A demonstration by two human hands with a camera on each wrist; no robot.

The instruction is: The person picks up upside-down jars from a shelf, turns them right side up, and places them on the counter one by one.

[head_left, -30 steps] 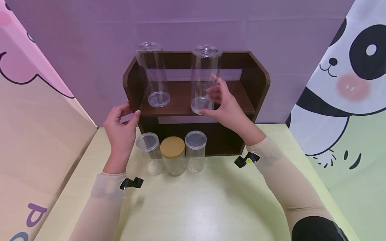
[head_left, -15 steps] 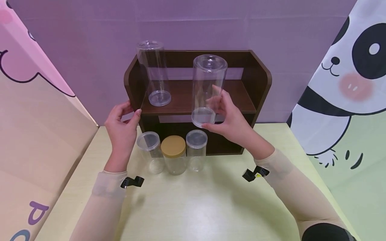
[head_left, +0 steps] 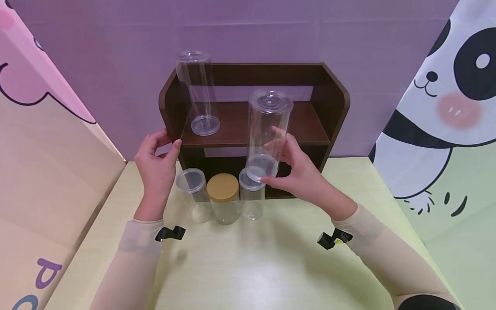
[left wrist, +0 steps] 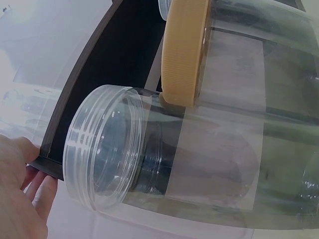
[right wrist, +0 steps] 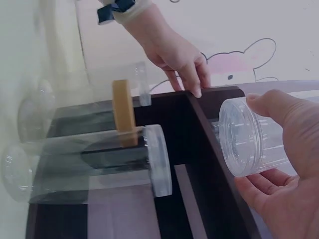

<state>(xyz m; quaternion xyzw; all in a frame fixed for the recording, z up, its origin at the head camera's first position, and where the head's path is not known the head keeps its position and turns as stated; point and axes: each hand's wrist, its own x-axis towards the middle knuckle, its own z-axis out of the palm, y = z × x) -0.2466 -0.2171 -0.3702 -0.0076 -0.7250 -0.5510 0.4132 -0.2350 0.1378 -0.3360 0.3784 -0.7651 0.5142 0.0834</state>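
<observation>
My right hand (head_left: 296,170) grips a tall clear jar (head_left: 270,129) near its lower end, thumb in front and fingers round the far side. This jar is upside down, its clear lid (right wrist: 239,137) at the bottom, in front of the dark brown two-tier shelf (head_left: 255,144) and partly over a lidded jar below. My left hand (head_left: 156,165) pinches the shelf's left side panel at the upper board, the thumb on the front edge. Another upside-down clear jar (head_left: 199,92) stands on the upper board at the left.
On the table (head_left: 240,267), in a row before the shelf, stand a clear-lidded jar (head_left: 191,183), a tan-lidded jar (head_left: 222,189) and another clear-lidded jar (head_left: 252,204). A purple backdrop (head_left: 248,34) rises behind, with printed panels at both sides.
The jar in my right hand has come off the upper board, forward and down toward the lidded jar on the right. My left hand stays on the shelf.
</observation>
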